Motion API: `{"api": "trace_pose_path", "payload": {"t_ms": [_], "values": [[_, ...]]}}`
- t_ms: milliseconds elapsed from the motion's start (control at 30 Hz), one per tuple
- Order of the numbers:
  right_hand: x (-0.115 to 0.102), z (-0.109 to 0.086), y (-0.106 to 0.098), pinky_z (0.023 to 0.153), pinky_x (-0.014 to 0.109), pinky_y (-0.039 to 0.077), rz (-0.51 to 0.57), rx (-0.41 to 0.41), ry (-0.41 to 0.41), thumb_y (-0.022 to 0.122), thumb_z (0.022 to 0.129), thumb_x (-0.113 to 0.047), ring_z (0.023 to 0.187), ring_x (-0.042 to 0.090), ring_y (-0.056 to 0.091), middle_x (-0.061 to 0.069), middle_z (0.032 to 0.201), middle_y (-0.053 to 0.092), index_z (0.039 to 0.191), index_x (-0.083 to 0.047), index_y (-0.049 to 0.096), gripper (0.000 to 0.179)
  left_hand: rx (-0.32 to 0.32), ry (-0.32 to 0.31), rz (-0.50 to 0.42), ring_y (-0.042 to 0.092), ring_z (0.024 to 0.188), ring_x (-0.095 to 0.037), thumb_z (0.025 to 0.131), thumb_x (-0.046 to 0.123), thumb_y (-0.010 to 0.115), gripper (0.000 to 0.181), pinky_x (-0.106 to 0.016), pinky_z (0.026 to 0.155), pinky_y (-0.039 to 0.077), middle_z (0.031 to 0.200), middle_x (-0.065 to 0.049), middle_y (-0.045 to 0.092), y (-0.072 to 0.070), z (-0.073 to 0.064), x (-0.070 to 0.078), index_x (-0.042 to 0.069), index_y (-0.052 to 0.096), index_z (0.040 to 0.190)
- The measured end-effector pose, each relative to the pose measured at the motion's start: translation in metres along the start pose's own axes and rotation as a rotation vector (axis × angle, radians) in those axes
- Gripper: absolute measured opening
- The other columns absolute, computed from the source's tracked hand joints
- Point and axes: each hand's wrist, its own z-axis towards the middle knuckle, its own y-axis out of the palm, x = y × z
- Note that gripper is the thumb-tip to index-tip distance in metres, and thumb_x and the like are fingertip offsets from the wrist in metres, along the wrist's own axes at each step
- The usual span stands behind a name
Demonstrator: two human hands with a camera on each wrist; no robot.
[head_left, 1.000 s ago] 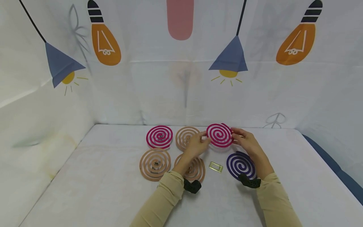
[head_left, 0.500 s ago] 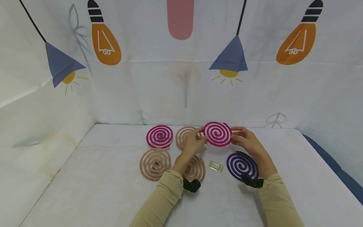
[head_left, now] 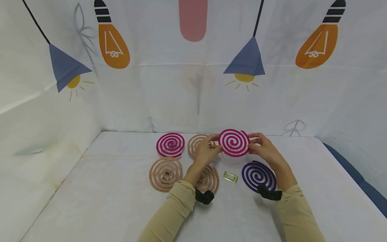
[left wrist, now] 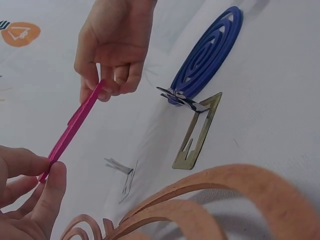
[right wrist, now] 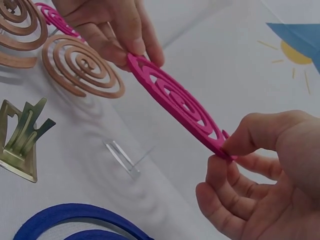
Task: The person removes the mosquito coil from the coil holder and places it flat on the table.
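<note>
Both hands hold a pink mosquito coil [left wrist: 72, 127] up off the table, its flat spiral face tilted towards the head camera. My left hand [head_left: 206, 155] pinches its left edge between thumb and fingers. At the opposite edge, the thumb and fingers of my right hand [head_left: 269, 151] grip it. Under the raised coil, a small silvery metal stand [right wrist: 121, 159] lies on the table. A brass-coloured coil stand [left wrist: 185, 164] with upturned prongs lies nearer the front. Beside it rests a dark blue coil [left wrist: 231, 37], partly behind my right wrist in the head view.
On the left lie another pink coil [head_left: 158, 144] and a brown coil [head_left: 152, 169] in front of it. Two more brown coils are partly covered by my left hand and forearm. A printed cloth wall [head_left: 169, 97] rises behind the white table [head_left: 99, 188].
The pink coil has risen slightly with both hands, going a little left and then back right. My right wrist has shifted slightly right. The coils on the table stay put.
</note>
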Motion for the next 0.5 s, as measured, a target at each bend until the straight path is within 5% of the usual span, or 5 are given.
{"api": "trace_pose_path", "payload": {"t_ms": [500], "values": [[-0.0082,-0.0052,-0.0039,0.078,0.028,0.055,-0.149,0.012,-0.011,0.049,0.095,-0.013,0.084,0.011,0.060,0.022,0.115,0.051,0.137,-0.005,0.037,0.044,-0.010,-0.050,-0.143,0.062,0.061,-0.008,0.087,-0.002,0.052,0.038,-0.041,0.072,0.058,0.101,-0.010,0.056,0.0020,-0.0002,0.0013,0.007,0.058,0.123]]}}
